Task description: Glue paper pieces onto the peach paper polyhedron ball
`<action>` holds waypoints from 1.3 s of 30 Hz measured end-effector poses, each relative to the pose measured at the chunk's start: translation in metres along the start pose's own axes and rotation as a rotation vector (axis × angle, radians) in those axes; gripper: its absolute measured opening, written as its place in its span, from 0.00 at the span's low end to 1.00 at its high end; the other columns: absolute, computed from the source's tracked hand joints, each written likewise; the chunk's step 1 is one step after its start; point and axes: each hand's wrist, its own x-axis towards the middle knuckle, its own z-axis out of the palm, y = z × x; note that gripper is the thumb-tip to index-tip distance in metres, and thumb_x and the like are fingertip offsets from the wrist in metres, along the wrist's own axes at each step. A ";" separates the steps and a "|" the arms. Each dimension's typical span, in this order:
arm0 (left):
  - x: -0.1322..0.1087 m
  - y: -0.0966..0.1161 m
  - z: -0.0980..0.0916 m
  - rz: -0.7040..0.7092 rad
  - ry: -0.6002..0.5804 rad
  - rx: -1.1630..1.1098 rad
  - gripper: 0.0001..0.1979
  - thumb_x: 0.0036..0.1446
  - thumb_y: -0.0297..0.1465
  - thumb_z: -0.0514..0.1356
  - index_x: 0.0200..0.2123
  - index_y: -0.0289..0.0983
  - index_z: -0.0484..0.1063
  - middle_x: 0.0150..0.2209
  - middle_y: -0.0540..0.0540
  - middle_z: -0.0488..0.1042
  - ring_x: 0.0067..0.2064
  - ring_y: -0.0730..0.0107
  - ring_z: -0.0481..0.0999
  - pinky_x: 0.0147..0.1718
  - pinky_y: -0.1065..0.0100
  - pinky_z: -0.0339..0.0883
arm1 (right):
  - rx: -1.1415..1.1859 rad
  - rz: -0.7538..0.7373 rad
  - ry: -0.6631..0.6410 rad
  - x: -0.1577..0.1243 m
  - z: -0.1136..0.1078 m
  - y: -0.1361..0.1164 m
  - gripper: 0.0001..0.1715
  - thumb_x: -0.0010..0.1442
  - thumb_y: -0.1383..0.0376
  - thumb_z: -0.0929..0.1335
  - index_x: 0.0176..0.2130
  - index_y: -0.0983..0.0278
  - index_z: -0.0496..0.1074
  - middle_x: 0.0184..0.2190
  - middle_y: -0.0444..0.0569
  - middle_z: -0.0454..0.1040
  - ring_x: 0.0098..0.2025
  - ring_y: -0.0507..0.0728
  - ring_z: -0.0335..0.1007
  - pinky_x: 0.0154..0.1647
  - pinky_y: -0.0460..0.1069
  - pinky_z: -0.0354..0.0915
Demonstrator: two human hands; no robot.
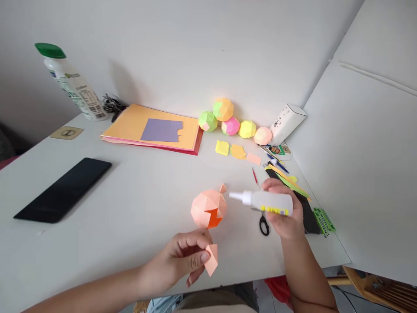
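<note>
Between the thumb and fingers of my left hand [187, 256] is a small folded piece of peach paper [211, 259], near the table's front edge. My right hand [286, 208] is wrapped round a clear glue bottle [272, 202] with a yellow label; its white nozzle points left. A peach faceted paper ball [203, 206] rests on the table just beyond my left hand, with an orange-lined opening on its lower right side. Beside the ball's upper right stands a small peach paper piece [223, 188]. The nozzle tip is to the right of the ball, apart from it.
Several coloured paper balls [223, 109] stand by the wall, with paper pieces [222, 148] before them. Black-handled scissors [264, 226] lie beside my right hand. Leftward are a black phone [65, 189], stacked coloured paper [127, 121] and a green-capped bottle [76, 89].
</note>
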 end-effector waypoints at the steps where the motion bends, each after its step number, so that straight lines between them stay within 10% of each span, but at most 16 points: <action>1: 0.000 0.001 0.000 -0.012 0.010 -0.011 0.16 0.60 0.41 0.62 0.29 0.34 0.74 0.29 0.54 0.65 0.18 0.87 0.61 0.22 0.73 0.58 | 0.068 0.026 -0.052 -0.004 0.005 -0.007 0.23 0.52 0.52 0.75 0.46 0.54 0.73 0.44 0.51 0.72 0.45 0.59 0.68 0.37 0.51 0.68; 11: 0.003 -0.002 0.005 -0.151 0.004 -0.089 0.20 0.56 0.46 0.64 0.26 0.34 0.69 0.26 0.54 0.66 0.17 0.85 0.63 0.18 0.75 0.55 | 0.325 0.149 -0.143 -0.025 0.041 -0.016 0.20 0.55 0.51 0.73 0.44 0.55 0.71 0.34 0.47 0.72 0.36 0.56 0.71 0.34 0.50 0.69; 39: 0.005 -0.007 0.005 -0.221 -0.008 -0.182 0.21 0.54 0.46 0.66 0.25 0.36 0.65 0.15 0.57 0.64 0.16 0.82 0.60 0.18 0.75 0.53 | 0.423 0.576 -0.073 -0.022 0.047 -0.008 0.22 0.52 0.49 0.74 0.31 0.60 0.63 0.29 0.44 0.72 0.23 0.50 0.63 0.15 0.41 0.52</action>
